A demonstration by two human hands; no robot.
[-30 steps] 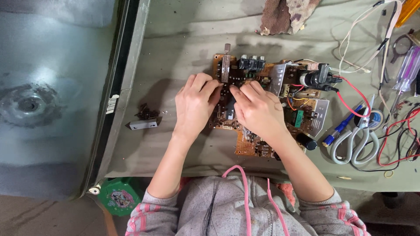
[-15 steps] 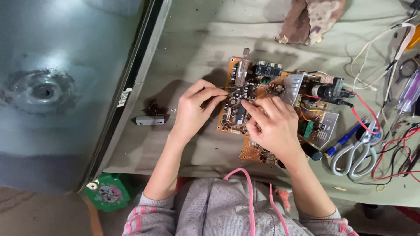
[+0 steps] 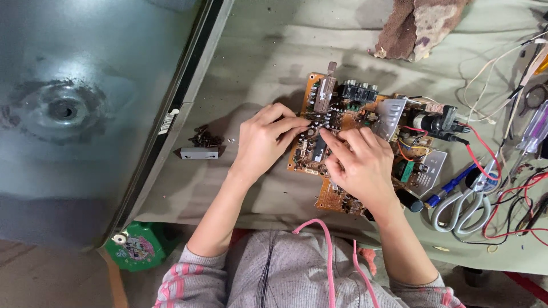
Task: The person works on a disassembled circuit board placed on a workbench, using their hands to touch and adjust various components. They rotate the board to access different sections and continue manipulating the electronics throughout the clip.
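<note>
Wrinkled grey cloth (image 3: 274,51), both hands' fingers (image 3: 297,126) pinching orange circuit board (image 3: 331,197)

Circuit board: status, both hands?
Left hand and right hand both fingertip-down on the orange circuit board, nothing visibly gripped. Board flat on the cloth-covered bench. Scissors and loose wires right, clear of hands.

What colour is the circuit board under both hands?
Orange-brown; the circuit board shows best in the head view.
</note>
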